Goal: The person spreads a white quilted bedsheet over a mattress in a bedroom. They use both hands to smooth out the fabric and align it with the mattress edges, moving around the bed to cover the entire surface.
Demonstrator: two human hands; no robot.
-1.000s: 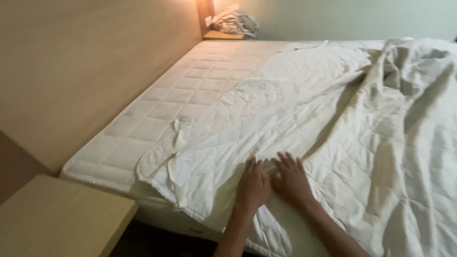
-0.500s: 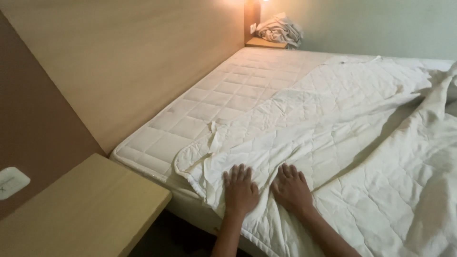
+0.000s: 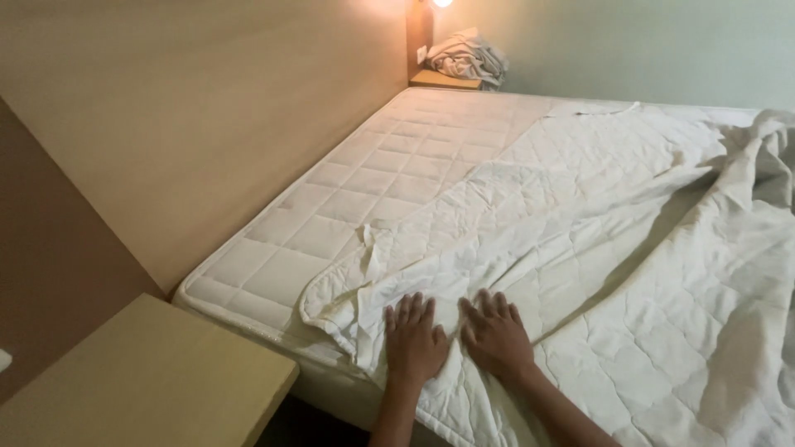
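A white quilted mattress pad [image 3: 580,240] lies crumpled over the right part of a bare quilted mattress [image 3: 389,165]. My left hand [image 3: 412,339] rests flat on the pad near the bed's near edge, fingers spread. My right hand [image 3: 497,335] lies flat right beside it, also spread on the pad. Neither hand grips anything. A folded corner of the pad [image 3: 348,290] sits just left of my left hand.
A wooden headboard wall [image 3: 207,124] runs along the left. A light wooden bedside table [image 3: 141,381] stands at the near left. A far bedside table [image 3: 443,80] holds a heap of crumpled cloth [image 3: 468,56] under a lit lamp [image 3: 441,3].
The view has shifted, bringing the near bedside table and the wall into sight. My hands moved slightly apart, then sit close together again, still flat on the pad.
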